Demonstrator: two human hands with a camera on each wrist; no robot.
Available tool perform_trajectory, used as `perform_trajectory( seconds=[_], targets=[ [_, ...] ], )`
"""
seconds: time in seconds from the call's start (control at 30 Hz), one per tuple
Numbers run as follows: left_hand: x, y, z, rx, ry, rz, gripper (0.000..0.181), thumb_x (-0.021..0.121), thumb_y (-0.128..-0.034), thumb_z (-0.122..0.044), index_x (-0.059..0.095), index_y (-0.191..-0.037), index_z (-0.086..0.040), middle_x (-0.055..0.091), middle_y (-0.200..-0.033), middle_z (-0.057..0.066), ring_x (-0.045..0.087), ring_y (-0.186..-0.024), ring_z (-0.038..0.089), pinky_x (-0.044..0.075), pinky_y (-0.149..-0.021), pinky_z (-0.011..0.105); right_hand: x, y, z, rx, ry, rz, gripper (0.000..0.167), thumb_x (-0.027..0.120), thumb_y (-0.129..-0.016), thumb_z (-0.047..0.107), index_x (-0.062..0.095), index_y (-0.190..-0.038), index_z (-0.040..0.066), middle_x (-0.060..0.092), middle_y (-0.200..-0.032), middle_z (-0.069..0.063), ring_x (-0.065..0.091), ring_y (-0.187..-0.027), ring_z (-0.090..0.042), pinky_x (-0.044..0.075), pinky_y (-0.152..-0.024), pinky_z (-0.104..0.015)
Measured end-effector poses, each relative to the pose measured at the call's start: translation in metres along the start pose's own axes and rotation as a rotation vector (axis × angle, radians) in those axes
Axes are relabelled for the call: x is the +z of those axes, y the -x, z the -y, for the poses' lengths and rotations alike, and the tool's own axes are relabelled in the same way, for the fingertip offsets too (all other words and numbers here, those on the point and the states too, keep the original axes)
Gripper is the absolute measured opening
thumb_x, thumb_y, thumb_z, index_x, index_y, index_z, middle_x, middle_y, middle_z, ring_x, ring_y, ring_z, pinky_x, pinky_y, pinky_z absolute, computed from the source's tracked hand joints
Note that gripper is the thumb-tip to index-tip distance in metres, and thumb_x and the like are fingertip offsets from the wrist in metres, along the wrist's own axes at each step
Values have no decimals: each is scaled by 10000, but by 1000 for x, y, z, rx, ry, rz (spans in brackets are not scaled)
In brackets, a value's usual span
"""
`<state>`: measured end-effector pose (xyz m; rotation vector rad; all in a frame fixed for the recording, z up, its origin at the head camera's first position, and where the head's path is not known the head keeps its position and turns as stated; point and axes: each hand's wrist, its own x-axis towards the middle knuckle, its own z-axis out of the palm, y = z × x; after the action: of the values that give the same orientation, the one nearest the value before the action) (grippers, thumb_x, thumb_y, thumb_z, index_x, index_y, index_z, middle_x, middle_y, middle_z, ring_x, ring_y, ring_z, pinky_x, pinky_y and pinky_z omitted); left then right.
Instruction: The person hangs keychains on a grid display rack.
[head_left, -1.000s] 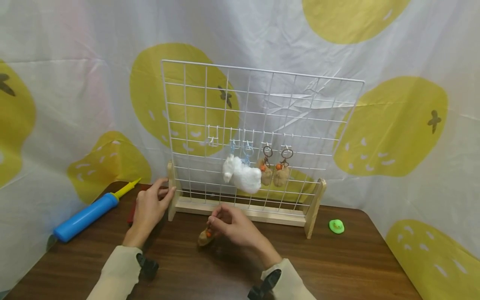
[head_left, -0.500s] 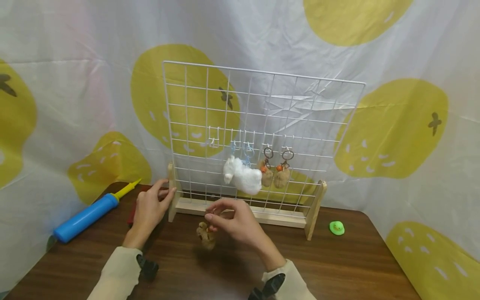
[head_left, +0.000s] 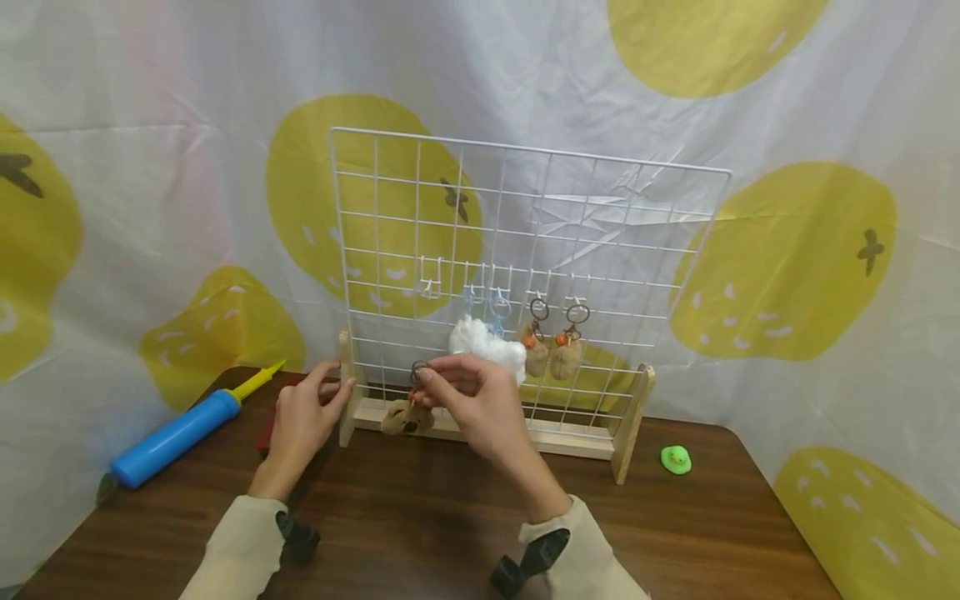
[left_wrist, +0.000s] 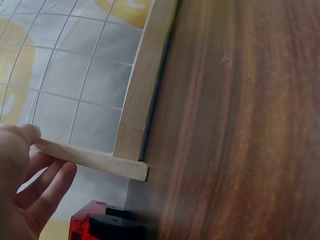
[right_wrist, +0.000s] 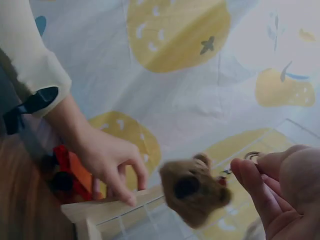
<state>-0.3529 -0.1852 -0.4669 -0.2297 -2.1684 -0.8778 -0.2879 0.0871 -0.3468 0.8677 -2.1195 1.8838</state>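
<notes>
My right hand (head_left: pixel 483 404) pinches the ring of a brown plush bear keychain (head_left: pixel 408 417), which dangles in front of the lower left of a white wire grid rack (head_left: pixel 517 150). In the right wrist view the bear's head (right_wrist: pixel 192 190) hangs from the fingertips, its dark muzzle towards the camera. My left hand (head_left: pixel 303 417) holds the rack's left wooden upright (head_left: pixel 346 392) between thumb and fingers; the left wrist view shows this wooden foot (left_wrist: pixel 95 159) too. White plush keychains (head_left: pixel 491 343), partly hidden by my right hand, and two brown plush keychains (head_left: pixel 566 357) hang from white hooks on the grid.
A white hook (head_left: pixel 430 287) hangs at the grid's left. Behind my left hand sits a red toy with black wheels (left_wrist: pixel 100 225). A blue pump (head_left: pixel 176 437) with a yellow nozzle lies at the left, and a small green toy (head_left: pixel 676 459) stands right of the rack.
My right hand has lifted the brown bear keychain from near the tabletop up to the front of the grid. My left hand stays on the upright.
</notes>
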Motion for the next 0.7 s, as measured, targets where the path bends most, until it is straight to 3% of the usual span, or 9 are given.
perform_trajectory(
  seconds=[0.27,0.47,0.7],
  targets=[
    [0,-1,-1,-16,-4,14,337,830,-976,-195,723,-1248,-28,821,-971,227,829,-896,381,644,-820,608,-4,-28,20,-160,128,-112,143,775,-1026,207,811,-1016,69,833,-867,-120,821,-730,-231,673,-662,-346],
    [-1,0,-1,-3,-4,2,335,840,-966,-174,727,-1240,-19,819,-965,236,829,-884,383,651,-787,599,1,-43,22,-185,113,-199,177,772,-1026,181,813,-1046,11,832,-892,-179,827,-725,-272,671,-665,-329],
    [0,0,-2,-17,-5,18,340,834,-974,-193,722,-1250,-28,819,-986,233,828,-906,384,644,-822,611,7,-55,22,-194,148,-270,178,729,-1055,166,795,-1088,3,837,-900,-156,837,-755,-242,667,-679,-300]
  ],
)
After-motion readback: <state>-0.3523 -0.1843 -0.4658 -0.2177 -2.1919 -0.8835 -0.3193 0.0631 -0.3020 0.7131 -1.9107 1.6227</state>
